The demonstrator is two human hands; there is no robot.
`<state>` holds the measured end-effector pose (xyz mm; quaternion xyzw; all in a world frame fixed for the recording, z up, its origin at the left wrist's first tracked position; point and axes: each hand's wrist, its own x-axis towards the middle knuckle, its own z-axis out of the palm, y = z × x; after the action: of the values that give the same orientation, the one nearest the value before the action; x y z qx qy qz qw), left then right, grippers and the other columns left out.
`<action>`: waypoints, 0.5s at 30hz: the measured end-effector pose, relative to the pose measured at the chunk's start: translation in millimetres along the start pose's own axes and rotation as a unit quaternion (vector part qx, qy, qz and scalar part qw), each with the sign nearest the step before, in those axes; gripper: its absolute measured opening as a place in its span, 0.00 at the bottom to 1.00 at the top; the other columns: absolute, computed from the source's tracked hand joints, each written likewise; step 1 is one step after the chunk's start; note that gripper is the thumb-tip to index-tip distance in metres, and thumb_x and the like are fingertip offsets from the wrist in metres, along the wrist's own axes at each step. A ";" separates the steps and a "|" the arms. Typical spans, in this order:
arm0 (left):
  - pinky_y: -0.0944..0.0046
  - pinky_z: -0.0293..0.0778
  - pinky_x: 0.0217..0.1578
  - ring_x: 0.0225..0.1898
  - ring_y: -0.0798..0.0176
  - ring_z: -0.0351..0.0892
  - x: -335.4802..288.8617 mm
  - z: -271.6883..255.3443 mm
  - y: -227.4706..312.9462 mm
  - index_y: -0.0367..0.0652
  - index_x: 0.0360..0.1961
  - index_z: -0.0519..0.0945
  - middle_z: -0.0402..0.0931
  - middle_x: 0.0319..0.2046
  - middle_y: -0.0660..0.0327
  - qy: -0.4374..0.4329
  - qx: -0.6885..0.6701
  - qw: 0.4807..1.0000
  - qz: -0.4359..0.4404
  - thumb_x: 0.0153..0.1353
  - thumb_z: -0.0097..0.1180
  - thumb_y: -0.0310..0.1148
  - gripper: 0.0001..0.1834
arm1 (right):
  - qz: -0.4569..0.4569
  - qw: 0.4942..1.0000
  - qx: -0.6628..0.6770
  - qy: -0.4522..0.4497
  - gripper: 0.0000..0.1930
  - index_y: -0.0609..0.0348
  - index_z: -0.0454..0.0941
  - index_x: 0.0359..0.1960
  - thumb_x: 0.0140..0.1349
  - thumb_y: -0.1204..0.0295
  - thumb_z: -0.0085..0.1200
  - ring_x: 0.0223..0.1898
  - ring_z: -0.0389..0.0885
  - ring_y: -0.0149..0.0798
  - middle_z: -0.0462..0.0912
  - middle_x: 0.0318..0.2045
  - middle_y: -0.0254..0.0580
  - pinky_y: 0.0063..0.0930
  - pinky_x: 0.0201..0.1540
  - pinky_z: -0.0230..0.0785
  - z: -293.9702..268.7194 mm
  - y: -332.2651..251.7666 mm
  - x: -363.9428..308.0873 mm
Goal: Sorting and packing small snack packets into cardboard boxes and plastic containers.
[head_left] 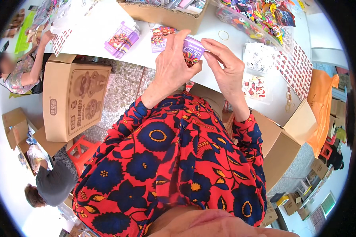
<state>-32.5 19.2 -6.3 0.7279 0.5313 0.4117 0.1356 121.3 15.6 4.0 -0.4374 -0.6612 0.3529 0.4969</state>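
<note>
Both hands on a small purple packet above the desk's near edge

We see the white desk point(103, 31) with an open cardboard box point(166, 15) at its far edge and a heap of colourful stickers point(261, 15) toward its far right corner. Above the near edge, our left hand point(172, 67) has its grip closed around a small purple packet point(194, 49), while our right hand point(225, 67) pinches the packet's top right edge with its fingertips point(205, 42).

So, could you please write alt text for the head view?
Both hands, left hand and right hand, hold a small purple packet above a white table. Similar packets, sticker sheets and a cardboard box lie there.
</note>
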 end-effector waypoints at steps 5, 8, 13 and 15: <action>0.53 0.75 0.29 0.34 0.47 0.76 -3.2 2.7 -4.7 0.40 0.54 0.64 0.68 0.41 0.49 0.012 0.004 1.000 0.003 0.38 0.64 0.32 0.38 | -0.048 0.998 -0.041 0.000 0.13 0.60 0.80 0.45 0.58 0.82 0.54 0.44 0.78 0.30 0.81 0.45 0.42 0.23 0.47 0.73 3.4 2.1 0.2; 0.53 0.75 0.29 0.33 0.47 0.76 -3.3 0.5 -4.1 0.40 0.53 0.64 0.68 0.40 0.49 0.010 0.009 1.000 -0.003 0.38 0.64 0.32 0.37 | 0.007 0.999 0.040 -0.014 0.13 0.60 0.81 0.44 0.58 0.83 0.54 0.46 0.77 0.31 0.79 0.47 0.42 0.23 0.47 0.73 3.2 2.5 0.2; 0.53 0.75 0.29 0.32 0.47 0.76 -3.6 1.0 -5.1 0.40 0.51 0.65 0.67 0.39 0.50 0.000 0.018 1.000 -0.004 0.37 0.65 0.32 0.36 | 0.055 0.990 0.128 -0.020 0.12 0.61 0.80 0.44 0.58 0.83 0.53 0.47 0.76 0.31 0.77 0.48 0.42 0.23 0.48 0.72 7.3 14.0 -2.4; 0.52 0.75 0.29 0.33 0.46 0.76 -8.3 3.6 -9.4 0.40 0.51 0.65 0.68 0.40 0.50 -0.012 0.014 0.999 -0.032 0.37 0.65 0.32 0.36 | 0.039 0.990 0.130 -0.025 0.13 0.62 0.80 0.45 0.59 0.83 0.53 0.47 0.76 0.31 0.78 0.48 0.43 0.22 0.48 0.71 12.1 21.6 -4.5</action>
<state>-36.9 16.4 -18.4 0.7174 0.5580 0.3912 0.1447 115.1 18.9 -20.2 -0.3855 -0.6041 0.4661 0.5188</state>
